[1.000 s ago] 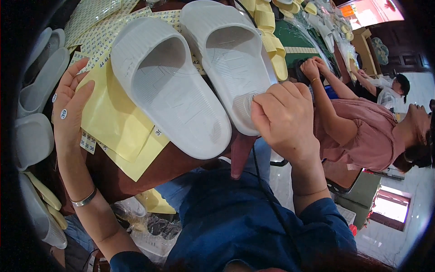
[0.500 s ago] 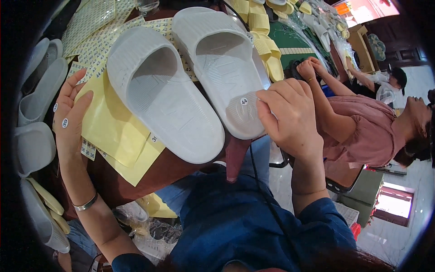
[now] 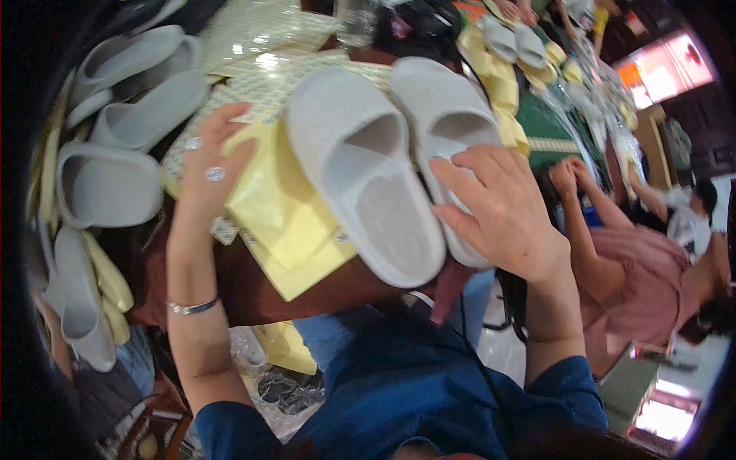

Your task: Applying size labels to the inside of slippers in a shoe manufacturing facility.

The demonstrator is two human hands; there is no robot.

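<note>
Scene: A person at a brown table (image 3: 230,287) pairs white slide slippers over flat yellow bags, with a co-worker in a pink top (image 3: 652,295) seated just to the right.
Right hand: The right hand (image 3: 510,211) lies with fingers spread wide over the heel end of the right slipper (image 3: 445,123), palm down, pressing more than gripping; nothing is closed inside it.
Left hand: The left hand (image 3: 205,165), open with fingers loosely fanned, rests flat on the yellow bags (image 3: 287,222), apparently pinning them so they do not slide off the table's near edge.
Left slipper: The left slipper (image 3: 360,172) lies sole down on the bags, touching its mate along the inner side.
Why so placed: The two slippers sit side by side as a matched pair, likely lined up on the bag stack so heels stay level.
Direction: Both slippers point toe-first away from the person, toward the top of the view, heels overhanging the near edge of the table.
Long axis: Each runs from lower right to upper left in the tilted view, roughly parallel to one another.
Around them: More grey-white slippers (image 3: 126,92) lie at the far left, some beside pale yellow bags; patterned packets (image 3: 253,31) lie beyond.
Far table: Further slipper pairs (image 3: 514,42) on yellow bags trail away on a green surface.
</note>
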